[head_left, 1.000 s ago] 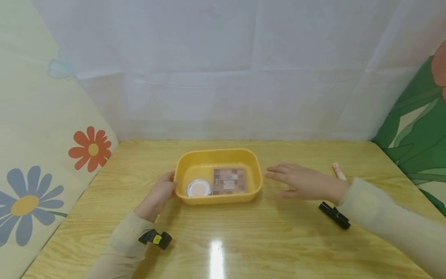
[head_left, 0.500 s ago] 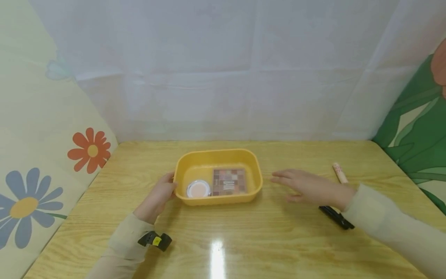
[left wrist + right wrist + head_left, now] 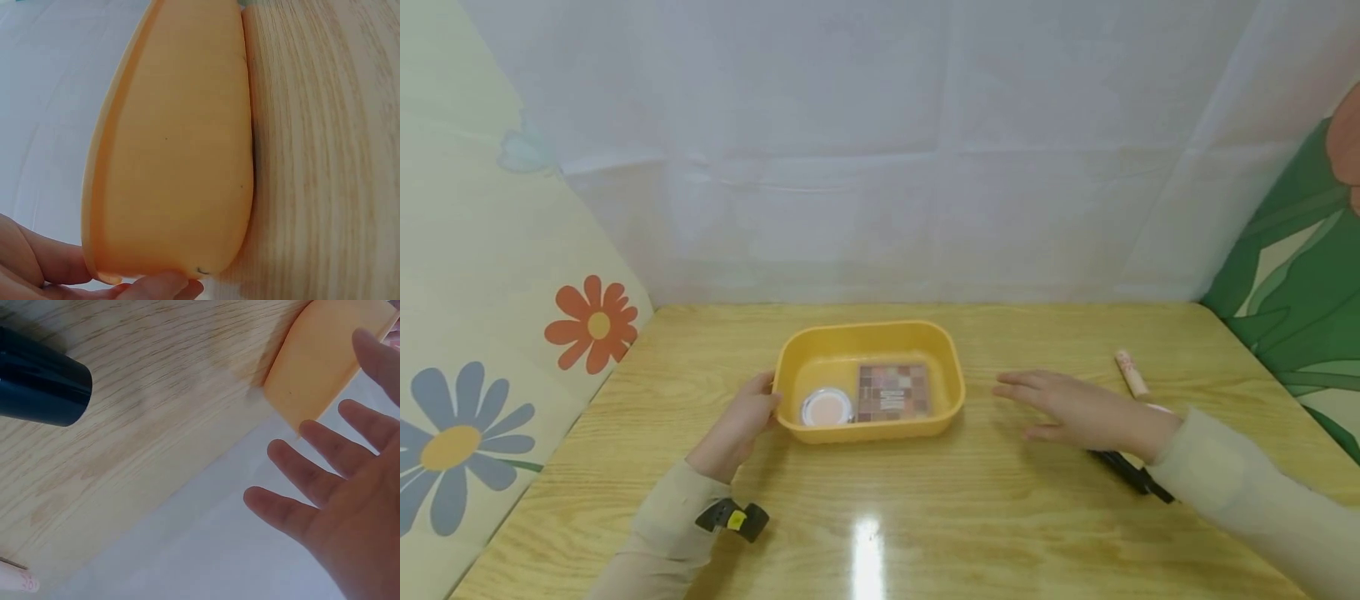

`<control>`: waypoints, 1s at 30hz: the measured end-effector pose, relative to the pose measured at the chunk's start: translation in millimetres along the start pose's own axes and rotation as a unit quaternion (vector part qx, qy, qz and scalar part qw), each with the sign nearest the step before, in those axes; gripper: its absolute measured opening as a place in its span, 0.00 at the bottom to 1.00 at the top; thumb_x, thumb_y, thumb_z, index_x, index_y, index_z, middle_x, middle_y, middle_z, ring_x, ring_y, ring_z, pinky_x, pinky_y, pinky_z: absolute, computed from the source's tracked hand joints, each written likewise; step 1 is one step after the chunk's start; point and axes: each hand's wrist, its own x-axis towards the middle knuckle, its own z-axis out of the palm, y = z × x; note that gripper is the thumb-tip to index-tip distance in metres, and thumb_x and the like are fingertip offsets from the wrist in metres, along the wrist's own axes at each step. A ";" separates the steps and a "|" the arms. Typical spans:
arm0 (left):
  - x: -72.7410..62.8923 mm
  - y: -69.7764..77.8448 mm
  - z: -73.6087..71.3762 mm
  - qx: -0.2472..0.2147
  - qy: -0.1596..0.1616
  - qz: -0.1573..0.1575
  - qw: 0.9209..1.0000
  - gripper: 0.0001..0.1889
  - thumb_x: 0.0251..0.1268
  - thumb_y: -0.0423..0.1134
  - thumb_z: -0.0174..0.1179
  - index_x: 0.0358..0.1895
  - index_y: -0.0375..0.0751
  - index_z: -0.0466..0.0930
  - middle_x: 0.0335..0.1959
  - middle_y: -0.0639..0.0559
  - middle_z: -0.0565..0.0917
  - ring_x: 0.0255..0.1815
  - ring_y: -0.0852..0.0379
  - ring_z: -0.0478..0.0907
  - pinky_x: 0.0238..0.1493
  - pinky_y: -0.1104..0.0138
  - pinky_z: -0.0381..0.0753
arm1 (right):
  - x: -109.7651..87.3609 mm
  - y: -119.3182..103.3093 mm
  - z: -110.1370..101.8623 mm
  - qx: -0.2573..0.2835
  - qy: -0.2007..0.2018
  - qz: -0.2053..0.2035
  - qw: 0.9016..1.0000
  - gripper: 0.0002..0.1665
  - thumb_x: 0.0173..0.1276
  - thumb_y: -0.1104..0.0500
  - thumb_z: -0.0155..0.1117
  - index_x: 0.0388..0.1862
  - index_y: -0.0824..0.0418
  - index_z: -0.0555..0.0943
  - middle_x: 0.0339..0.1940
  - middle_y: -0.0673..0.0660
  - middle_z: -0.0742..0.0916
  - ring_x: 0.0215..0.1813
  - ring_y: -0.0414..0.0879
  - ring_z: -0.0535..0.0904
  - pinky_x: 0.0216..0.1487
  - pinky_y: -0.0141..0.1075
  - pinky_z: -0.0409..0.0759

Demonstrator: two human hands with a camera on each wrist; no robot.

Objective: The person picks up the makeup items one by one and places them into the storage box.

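Note:
My left hand (image 3: 741, 425) grips the left end of a yellow plastic bin (image 3: 868, 432). In the left wrist view its fingers (image 3: 62, 259) pinch the bin's rim and outer wall. Inside the bin lie a round compact (image 3: 828, 407) with a clear rim and a square makeup palette (image 3: 892, 392) with a checkered lid. To the right of the bin, my right hand (image 3: 1075, 412) hovers above the table with fingers spread, holding nothing. Below its wrist lies a black tube (image 3: 1123, 473), partly covered by the sleeve; its rounded end (image 3: 44, 381) shows large in the right wrist view.
A pale tube with pink print (image 3: 1131, 373) lies behind the right wrist, and the edge of something white (image 3: 1159, 408) peeks out beside the sleeve. The wooden table (image 3: 970, 517) ends at a white cloth backdrop (image 3: 880, 208). Flower-patterned panels (image 3: 475, 250) stand at both sides.
My right hand has drifted right and slightly toward me, away from the bin. More of the pale tube now shows. The left hand and bin have stayed put.

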 end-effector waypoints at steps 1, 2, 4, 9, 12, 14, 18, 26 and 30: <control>0.3 -0.2 0.2 0.000 -0.001 0.000 1.000 0.27 0.75 0.27 0.34 0.73 0.22 0.45 0.72 0.25 0.53 0.68 0.35 0.61 0.64 0.47 0.66 | -1.5 0.0 -0.2 0.004 -0.002 0.006 1.000 0.36 0.62 0.60 0.70 0.68 0.68 0.69 0.66 0.69 0.73 0.63 0.65 0.70 0.57 0.58 0.73; 0.5 -0.3 0.5 -0.001 -0.002 0.000 1.000 0.27 0.75 0.27 0.34 0.73 0.22 0.45 0.72 0.25 0.53 0.68 0.35 0.61 0.65 0.47 0.66 | -3.1 0.1 -0.2 0.008 -0.005 0.013 1.000 0.36 0.63 0.60 0.70 0.68 0.68 0.69 0.66 0.69 0.73 0.64 0.65 0.70 0.57 0.58 0.73; 0.6 0.0 1.0 -0.002 -0.002 -0.001 1.000 0.27 0.75 0.27 0.34 0.73 0.22 0.45 0.72 0.25 0.53 0.68 0.35 0.60 0.65 0.47 0.66 | -5.6 0.0 -0.6 0.015 -0.007 0.021 1.000 0.36 0.64 0.59 0.69 0.68 0.68 0.69 0.67 0.69 0.72 0.64 0.65 0.70 0.58 0.59 0.72; 0.5 -0.2 1.1 -0.013 -0.002 0.000 1.000 0.27 0.74 0.27 0.34 0.73 0.21 0.44 0.73 0.25 0.52 0.69 0.35 0.58 0.66 0.47 0.64 | -11.6 2.4 1.6 0.021 0.015 0.021 0.999 0.35 0.64 0.57 0.69 0.67 0.69 0.69 0.65 0.70 0.73 0.63 0.66 0.70 0.57 0.60 0.73; 0.1 -0.7 0.9 -0.016 0.000 0.004 1.000 0.27 0.74 0.26 0.34 0.73 0.21 0.44 0.72 0.25 0.53 0.69 0.35 0.59 0.66 0.47 0.64 | -15.4 4.9 4.2 0.022 0.028 0.022 0.999 0.36 0.64 0.56 0.69 0.67 0.70 0.69 0.64 0.71 0.74 0.62 0.66 0.71 0.55 0.59 0.73; 0.0 -1.1 0.9 -0.018 0.001 0.008 1.000 0.27 0.74 0.26 0.34 0.73 0.20 0.44 0.72 0.25 0.53 0.68 0.35 0.60 0.65 0.47 0.65 | -18.2 6.1 5.5 0.021 0.035 0.024 0.999 0.37 0.63 0.57 0.70 0.67 0.70 0.69 0.64 0.71 0.74 0.61 0.67 0.72 0.55 0.59 0.74; 0.3 -1.5 0.7 -0.020 -0.002 0.012 1.000 0.27 0.74 0.26 0.34 0.73 0.20 0.44 0.72 0.25 0.53 0.68 0.36 0.60 0.65 0.47 0.65 | -22.2 6.9 7.3 0.019 0.047 0.024 0.998 0.37 0.62 0.58 0.70 0.67 0.70 0.69 0.64 0.72 0.74 0.60 0.67 0.72 0.54 0.59 0.75; 0.6 -1.2 1.0 -0.025 -0.003 0.012 1.000 0.27 0.74 0.26 0.34 0.73 0.21 0.44 0.72 0.25 0.54 0.68 0.36 0.60 0.66 0.48 0.64 | -25.4 4.5 7.4 0.021 0.050 0.036 0.998 0.37 0.62 0.58 0.70 0.66 0.72 0.69 0.63 0.72 0.75 0.60 0.67 0.72 0.54 0.58 0.75; 0.4 -2.2 0.8 -0.024 -0.001 0.012 1.000 0.27 0.74 0.26 0.34 0.73 0.21 0.44 0.71 0.24 0.54 0.67 0.36 0.61 0.64 0.49 0.66 | -28.4 4.3 7.8 0.024 0.047 0.046 0.998 0.37 0.63 0.58 0.70 0.67 0.71 0.69 0.63 0.72 0.74 0.61 0.67 0.72 0.54 0.59 0.74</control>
